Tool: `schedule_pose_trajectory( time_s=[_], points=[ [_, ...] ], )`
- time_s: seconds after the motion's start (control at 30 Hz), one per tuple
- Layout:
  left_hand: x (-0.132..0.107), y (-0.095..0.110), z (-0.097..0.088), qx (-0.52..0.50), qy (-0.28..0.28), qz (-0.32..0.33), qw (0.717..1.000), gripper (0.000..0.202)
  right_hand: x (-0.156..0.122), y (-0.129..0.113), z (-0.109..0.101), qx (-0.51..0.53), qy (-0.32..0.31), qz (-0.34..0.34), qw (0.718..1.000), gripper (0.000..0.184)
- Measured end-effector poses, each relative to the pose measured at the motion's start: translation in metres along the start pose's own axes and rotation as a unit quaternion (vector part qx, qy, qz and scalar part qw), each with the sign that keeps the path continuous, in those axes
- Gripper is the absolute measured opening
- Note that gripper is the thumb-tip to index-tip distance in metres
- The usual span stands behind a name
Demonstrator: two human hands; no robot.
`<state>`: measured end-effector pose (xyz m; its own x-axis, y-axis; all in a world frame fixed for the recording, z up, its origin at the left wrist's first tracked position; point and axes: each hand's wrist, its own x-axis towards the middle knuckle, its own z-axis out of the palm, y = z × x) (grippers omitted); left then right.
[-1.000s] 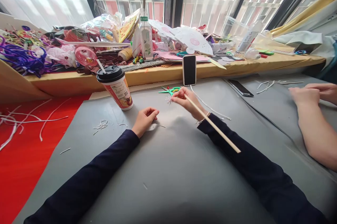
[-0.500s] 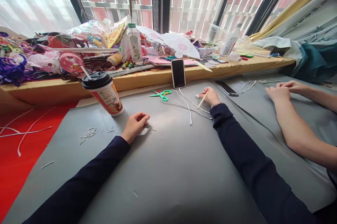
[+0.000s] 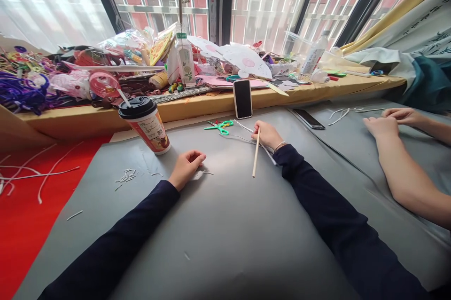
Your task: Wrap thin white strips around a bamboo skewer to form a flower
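My right hand (image 3: 268,135) is closed round a thin wooden stick (image 3: 256,154), which points down toward the table in front of the phone. White cords (image 3: 237,138) lie under and beside this hand; whether any is also in its fingers, I cannot tell. My left hand (image 3: 188,168) rests on the grey table, its fingers curled and the thumb against them. Whatever that hand may pinch is hidden. Beneath it lies a small whitish scrap (image 3: 198,176) with a short thin strand (image 3: 208,173) sticking out. Green-handled scissors (image 3: 222,127) lie between my hands, farther back.
A lidded paper cup (image 3: 150,130) with a straw stands left, behind short white cord clippings (image 3: 126,177). A phone (image 3: 243,98) leans upright against the ledge; another phone (image 3: 308,119) lies flat at right. Another person's hands (image 3: 387,123) work at far right. Craft materials crowd the ledge (image 3: 207,100).
My right hand has moved left with the stick, which now points downward and shows more of its length. Beside it, the cords have shifted. My left hand keeps its pose; the view has shifted slightly.
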<state>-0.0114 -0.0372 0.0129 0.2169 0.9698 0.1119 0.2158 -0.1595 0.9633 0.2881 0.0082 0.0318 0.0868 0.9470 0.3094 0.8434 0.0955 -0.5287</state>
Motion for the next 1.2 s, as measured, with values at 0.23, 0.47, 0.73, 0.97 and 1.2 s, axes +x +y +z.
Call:
schedule_pose_trajectory(
  time_s=[0.23,0.47,0.73,0.97,1.2],
  points=[
    [-0.001,0.001,0.001,0.000,0.001,0.020,1.000,0.030,-0.024,-0.059,0.008,0.417,-0.079,-0.016,0.906,0.038],
    [-0.004,0.005,0.000,0.000,-0.050,0.077,0.996,0.032,-0.080,-0.123,0.056,0.497,-0.234,-0.002,0.836,0.039],
    [0.000,0.001,-0.004,-0.028,-0.012,0.024,0.999,0.038,-0.098,-0.128,0.066,0.408,-0.301,-0.065,0.859,0.027],
    [0.019,-0.013,-0.010,-0.143,0.063,-0.017,0.988,0.035,-0.114,-0.139,0.060,0.229,-0.153,-0.124,0.953,0.027],
    [0.034,-0.018,-0.017,-0.216,0.082,-0.055,0.971,0.028,-0.140,-0.156,0.054,0.197,-0.179,-0.117,0.957,0.023]
  ],
)
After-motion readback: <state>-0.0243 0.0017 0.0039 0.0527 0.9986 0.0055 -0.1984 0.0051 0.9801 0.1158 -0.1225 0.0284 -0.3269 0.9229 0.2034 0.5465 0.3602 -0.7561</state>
